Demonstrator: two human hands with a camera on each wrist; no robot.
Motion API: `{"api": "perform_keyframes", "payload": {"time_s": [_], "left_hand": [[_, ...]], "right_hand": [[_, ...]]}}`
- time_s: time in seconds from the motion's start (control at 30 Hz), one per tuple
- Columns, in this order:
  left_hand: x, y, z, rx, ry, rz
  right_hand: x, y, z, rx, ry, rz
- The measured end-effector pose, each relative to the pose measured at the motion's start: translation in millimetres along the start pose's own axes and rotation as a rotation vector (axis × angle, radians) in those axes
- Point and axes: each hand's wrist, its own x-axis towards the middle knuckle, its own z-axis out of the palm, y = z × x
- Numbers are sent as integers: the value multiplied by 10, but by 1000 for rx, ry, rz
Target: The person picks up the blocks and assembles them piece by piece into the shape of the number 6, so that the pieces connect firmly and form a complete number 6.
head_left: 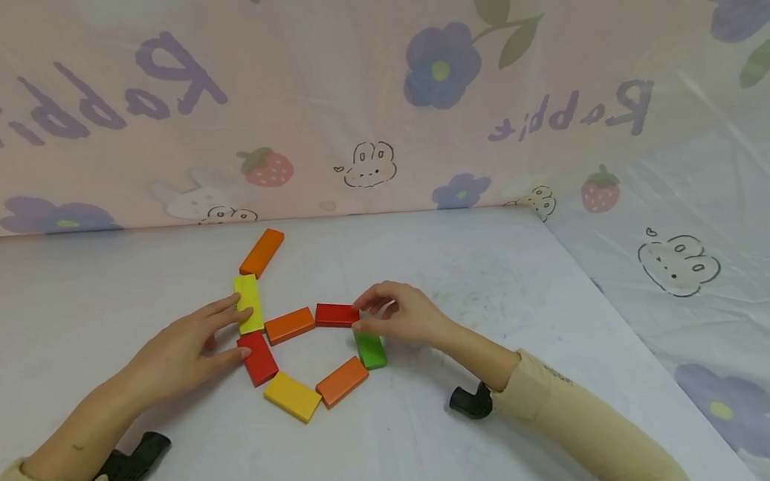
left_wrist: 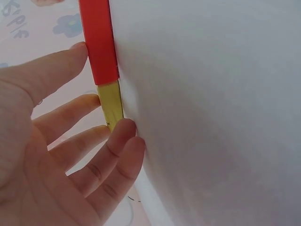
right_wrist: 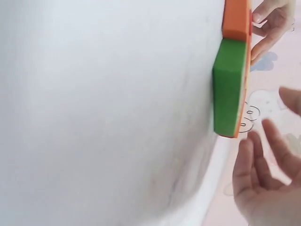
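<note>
Several flat coloured blocks lie in a loop with a tail on the table. My left hand touches the bright yellow block with its fingertips, while its thumb rests on the red block below. In the left wrist view, those fingers reach along the red block and the yellow block. My right hand hovers by the right end of another red block, above the green block. In the right wrist view, its loosely bent fingers stand apart from the green block.
An orange block slants at the tail's far end. Another orange block bridges the yellow and red blocks. A golden yellow block and an orange one form the near side. A printed cloth hangs behind the white table.
</note>
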Motion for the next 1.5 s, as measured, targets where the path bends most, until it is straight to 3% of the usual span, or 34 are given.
{"api": "perform_keyframes", "payload": {"time_s": [0.13,0.27,1.0,1.5], "left_hand": [[-2,-5,-8,-1,8,7],[-5,-8,-8,-5,8,11],[-1,4,0,7,1,2],[-2,0,-2,-9,-2,0]], "right_hand": [[-76,6,1,35,-59,-109],[-144,-2,18,20,-105,-169],[-240,-9,110,-84,-208,-215],[-226,38,108,-79,-246,-248]]}}
